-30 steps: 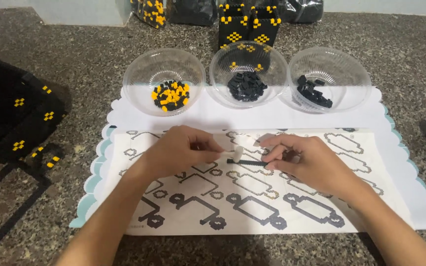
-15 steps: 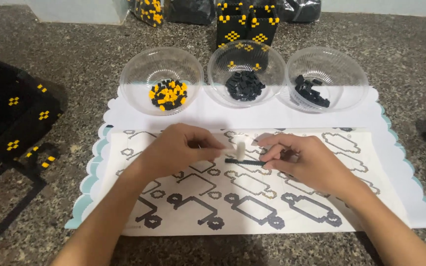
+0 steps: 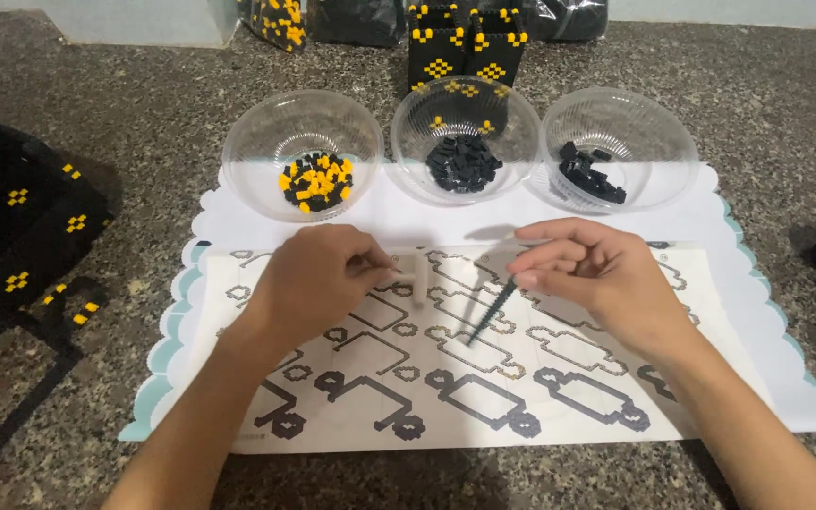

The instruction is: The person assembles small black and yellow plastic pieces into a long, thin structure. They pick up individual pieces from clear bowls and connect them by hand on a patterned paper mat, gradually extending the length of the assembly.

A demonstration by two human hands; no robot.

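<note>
My right hand (image 3: 606,274) pinches a thin black stick (image 3: 491,312), tip down on the pattern sheet (image 3: 559,378) at frame centre — angled for aim. My left hand (image 3: 318,279) closes on a small white piece (image 3: 417,277), steadying it.

The hands now sit apart: the right hand (image 3: 597,274) tilts its black stick (image 3: 491,312) downward, away from the left hand (image 3: 318,279).
</note>
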